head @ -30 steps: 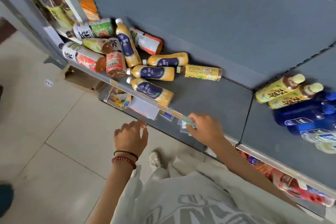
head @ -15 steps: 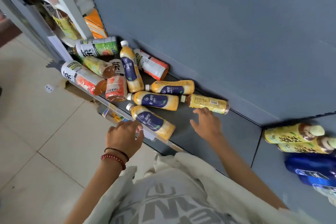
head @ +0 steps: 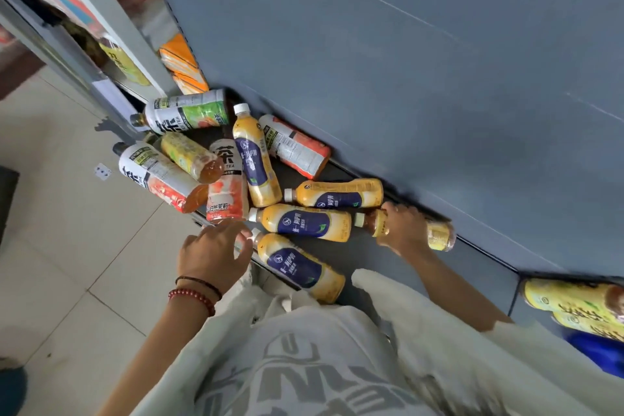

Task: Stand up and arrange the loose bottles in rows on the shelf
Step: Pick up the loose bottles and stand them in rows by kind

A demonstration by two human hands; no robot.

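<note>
Several loose bottles lie on their sides in a heap on the dark grey shelf [head: 368, 257]. My right hand [head: 403, 230] grips a yellow-labelled tea bottle [head: 439, 236] lying near the back wall. My left hand [head: 212, 255] hovers with spread fingers at the shelf's front edge, just left of the cap of the nearest orange bottle with a navy label [head: 297, 265]. Two more orange bottles [head: 304, 221] [head: 337, 194] lie behind it. Another orange bottle [head: 255, 157] lies among white-labelled tea bottles [head: 157, 176] [head: 187, 111] at the left.
A red-and-white bottle [head: 293, 145] lies against the grey back wall [head: 405, 78]. Yellow bottles [head: 574, 300] and a blue one [head: 597, 351] lie on the neighbouring shelf section at the right. An upright post [head: 111, 20] bounds the shelf at left. Tiled floor [head: 67, 263] is below.
My right hand moved back over the shelf and closed around the yellow-labelled tea bottle. My left hand rose toward the front edge by the nearest orange bottle. The view shifted closer.
</note>
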